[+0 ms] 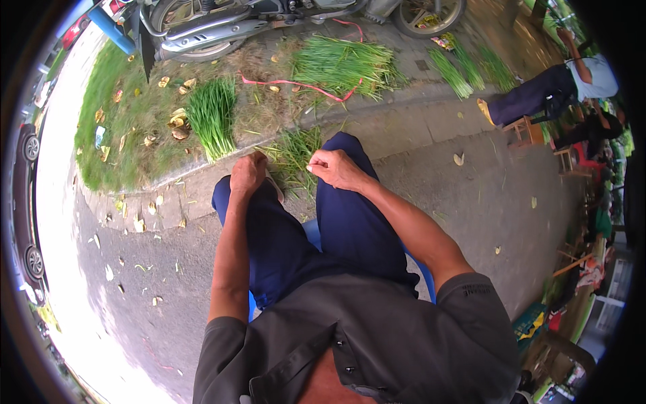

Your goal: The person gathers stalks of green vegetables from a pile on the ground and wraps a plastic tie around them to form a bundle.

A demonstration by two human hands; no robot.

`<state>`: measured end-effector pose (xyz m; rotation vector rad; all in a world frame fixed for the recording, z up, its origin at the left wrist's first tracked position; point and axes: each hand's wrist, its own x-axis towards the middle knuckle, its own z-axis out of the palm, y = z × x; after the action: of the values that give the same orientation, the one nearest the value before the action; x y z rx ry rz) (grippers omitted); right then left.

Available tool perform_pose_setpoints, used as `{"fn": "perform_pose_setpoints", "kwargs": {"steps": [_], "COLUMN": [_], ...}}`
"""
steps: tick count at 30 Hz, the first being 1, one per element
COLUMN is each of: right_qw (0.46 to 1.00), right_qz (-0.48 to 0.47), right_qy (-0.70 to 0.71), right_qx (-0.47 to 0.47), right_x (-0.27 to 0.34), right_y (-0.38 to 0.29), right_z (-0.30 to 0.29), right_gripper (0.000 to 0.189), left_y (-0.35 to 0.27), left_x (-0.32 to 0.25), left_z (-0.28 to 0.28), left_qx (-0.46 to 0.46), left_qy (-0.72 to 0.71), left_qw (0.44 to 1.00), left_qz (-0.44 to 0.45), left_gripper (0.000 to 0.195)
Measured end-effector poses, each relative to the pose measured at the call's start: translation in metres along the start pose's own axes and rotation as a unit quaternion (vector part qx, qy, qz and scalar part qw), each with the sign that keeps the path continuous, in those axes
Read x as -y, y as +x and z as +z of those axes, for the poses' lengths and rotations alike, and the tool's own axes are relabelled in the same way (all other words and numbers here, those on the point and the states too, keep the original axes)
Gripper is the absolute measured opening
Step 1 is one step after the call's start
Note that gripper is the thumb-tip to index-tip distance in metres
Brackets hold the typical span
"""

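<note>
My left hand point(248, 172) is over my left knee with its fingers curled inward; its fingertips and anything between them are hidden. Above my right thigh, my right hand point(334, 169) has thumb and fingers drawn together, and I see nothing held there. Between my knees, loose green stalks and trimmings point(292, 156) lie scattered on the ground. A neat bundle of garlic chives or similar green stalks point(212, 118) rests on the grass edge just beyond my left hand. Farther ahead lies a larger pile of the same greens point(345, 64).
A red plastic ribbon point(303, 87) trails by the large pile. Beyond stands a parked motorcycle point(212, 33). More green bunches point(450, 73) lie at right, near a person point(545, 91) beside a wooden stool point(525, 131). A low kerb point(197, 169) borders the grass.
</note>
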<state>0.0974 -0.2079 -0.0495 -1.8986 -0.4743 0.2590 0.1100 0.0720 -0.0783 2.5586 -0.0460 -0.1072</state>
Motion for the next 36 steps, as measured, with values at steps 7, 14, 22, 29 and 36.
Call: {"fn": "perform_pose_setpoints", "kwargs": {"steps": [7, 14, 22, 29, 36], "right_qw": [1.000, 0.999, 0.990, 0.981, 0.939], "right_qz": [0.007, 0.034, 0.100, 0.129, 0.195], "right_qy": [0.003, 0.015, 0.071, 0.119, 0.278], "right_qx": [0.009, 0.029, 0.066, 0.080, 0.061], "right_x": [0.001, 0.005, 0.015, 0.013, 0.019], "right_y": [0.001, 0.002, 0.002, 0.005, 0.008], "right_z": [-0.002, -0.004, -0.009, -0.013, -0.020], "right_gripper": [0.020, 0.019, 0.020, 0.022, 0.021], "left_y": [0.001, 0.002, 0.000, 0.013, 0.059], "left_x": [-0.003, 0.001, -0.010, -0.015, -0.054], "left_z": [-0.001, 0.002, 0.001, 0.017, 0.044], "left_qx": [0.007, 0.001, 0.008, 0.027, 0.094], "left_qy": [0.005, 0.002, -0.015, -0.124, -0.168], "left_qw": [1.000, 1.000, 1.000, 0.991, 0.975], "left_qz": [0.003, 0.027, 0.026, 0.045, 0.113], "left_gripper": [0.024, 0.024, 0.023, 0.025, 0.020]}}
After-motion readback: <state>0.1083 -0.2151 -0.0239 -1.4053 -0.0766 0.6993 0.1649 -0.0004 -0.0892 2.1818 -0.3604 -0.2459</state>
